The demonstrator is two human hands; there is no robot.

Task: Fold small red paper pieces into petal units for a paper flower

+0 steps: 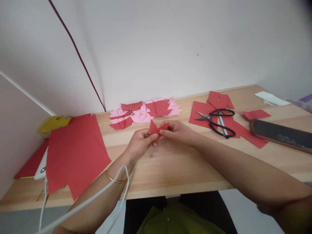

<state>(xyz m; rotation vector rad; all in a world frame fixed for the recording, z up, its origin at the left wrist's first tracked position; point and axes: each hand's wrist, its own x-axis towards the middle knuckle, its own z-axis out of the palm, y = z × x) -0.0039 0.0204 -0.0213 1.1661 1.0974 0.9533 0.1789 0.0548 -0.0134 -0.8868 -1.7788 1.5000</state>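
Observation:
Between my two hands is a small folded piece of red paper (154, 127), with pointed tips standing up. My left hand (141, 140) pinches its left side, thumb on the near face. On the right side my right hand (175, 131) grips it between thumb and fingers. The paper is held just above the wooden table (168, 172). Beyond my hands, against the wall, lies a group of folded paper pieces: red ones (158, 108) and pink ones (141, 115) with jagged, pointed edges, some overlapping. Parts of the held paper are hidden by my fingers.
Black-handled scissors (210, 118) lie partly open on red paper pieces (198, 110), over a white pen-like stick (222, 125). A long dark box (284, 135) is at the right. Large red sheets (75, 152) and a yellow item (55, 124) are at the left. A white cable (97, 196) crosses my left arm.

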